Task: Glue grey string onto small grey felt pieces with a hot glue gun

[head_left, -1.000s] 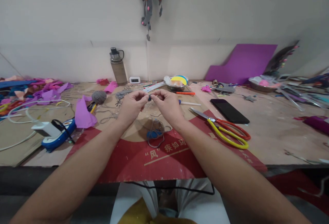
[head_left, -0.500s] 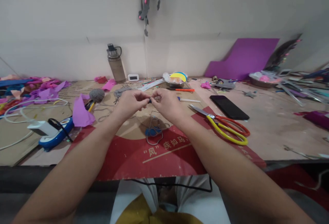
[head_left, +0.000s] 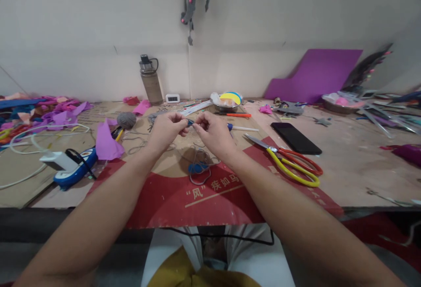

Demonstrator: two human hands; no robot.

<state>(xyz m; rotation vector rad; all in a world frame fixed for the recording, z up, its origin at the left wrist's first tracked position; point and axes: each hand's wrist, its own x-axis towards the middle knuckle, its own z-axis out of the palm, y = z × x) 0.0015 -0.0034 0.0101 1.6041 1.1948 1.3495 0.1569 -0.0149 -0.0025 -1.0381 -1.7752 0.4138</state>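
My left hand and my right hand are raised a little above the table and meet at the fingertips. Both pinch one small dark blue piece between them. Thin grey thread hangs from it down to a loose tangle on the red and tan cardboard mat, where a blue felt disc lies. The fingers of both hands are curled closed.
Yellow and red scissors and a black phone lie to the right. A grey yarn ball, purple felt scrap, blue device, water bottle, and a bowl of felt surround the mat.
Both hands stay pinched together on the small blue piece, with only slight finger shifts. The view has moved a little.
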